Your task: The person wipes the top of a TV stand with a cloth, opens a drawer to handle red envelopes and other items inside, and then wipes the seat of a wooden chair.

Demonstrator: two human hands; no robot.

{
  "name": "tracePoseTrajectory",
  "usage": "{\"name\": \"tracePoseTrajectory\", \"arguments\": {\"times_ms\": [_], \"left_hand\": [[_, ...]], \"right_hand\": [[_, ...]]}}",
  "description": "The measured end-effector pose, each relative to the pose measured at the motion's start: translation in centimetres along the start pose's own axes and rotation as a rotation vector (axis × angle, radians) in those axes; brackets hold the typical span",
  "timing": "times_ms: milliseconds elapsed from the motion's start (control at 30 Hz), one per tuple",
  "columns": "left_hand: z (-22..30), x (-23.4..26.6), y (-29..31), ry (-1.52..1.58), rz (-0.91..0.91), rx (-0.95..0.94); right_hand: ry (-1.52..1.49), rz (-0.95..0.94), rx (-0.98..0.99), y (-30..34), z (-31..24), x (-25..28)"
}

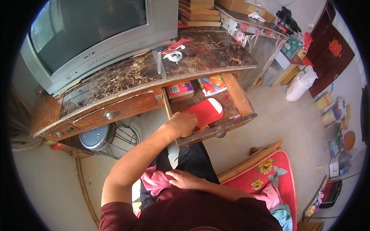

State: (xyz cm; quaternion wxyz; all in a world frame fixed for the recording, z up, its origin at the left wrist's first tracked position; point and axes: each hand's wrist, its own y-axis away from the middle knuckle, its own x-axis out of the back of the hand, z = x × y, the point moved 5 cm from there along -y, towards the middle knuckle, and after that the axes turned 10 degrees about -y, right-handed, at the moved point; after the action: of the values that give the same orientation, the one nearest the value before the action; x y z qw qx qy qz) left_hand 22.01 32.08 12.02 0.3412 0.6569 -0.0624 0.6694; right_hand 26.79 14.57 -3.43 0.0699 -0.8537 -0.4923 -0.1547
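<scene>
My left hand [182, 124] reaches into the pulled-out wooden drawer [243, 92], its fingers closed on the near left end of a red envelope [210, 110] with a white rounded flap. The fingertips are partly hidden. Behind the envelope in the drawer lie a purple and red box [180, 89] and a colourful packet [212, 84]. A small red and white tube-like item [235, 116] rests near the drawer's front right. Down at my lap, my right hand [184, 179] is closed on the edge of a pink cloth [155, 181].
A marble-patterned desk [115, 82] carries a grey television [162, 27], white earphones [173, 56] and stacked books [198, 15]. A blue-topped round stool [94, 136] stands under it. A red floral cushion [269, 173] lies to my right, and a white bag [301, 83] sits farther off.
</scene>
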Motion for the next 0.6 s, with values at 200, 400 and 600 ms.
{"name": "tracePoseTrajectory", "arguments": {"times_ms": [200, 400, 600], "left_hand": [[-0.5, 0.1, -1.3, -0.091, 0.111, 0.111], [-0.6, 0.4, -1.9, -0.086, 0.214, 0.328], [-0.1, -0.5, -1.5, -0.047, 0.060, 0.122]], "right_hand": [[0.008, 0.007, -0.006, 0.1, -0.3, 0.1], [0.046, -0.075, -0.099, 0.2, -1.4, 0.7], [-0.013, -0.029, 0.105, -0.2, -10.2, 6.0]]}}
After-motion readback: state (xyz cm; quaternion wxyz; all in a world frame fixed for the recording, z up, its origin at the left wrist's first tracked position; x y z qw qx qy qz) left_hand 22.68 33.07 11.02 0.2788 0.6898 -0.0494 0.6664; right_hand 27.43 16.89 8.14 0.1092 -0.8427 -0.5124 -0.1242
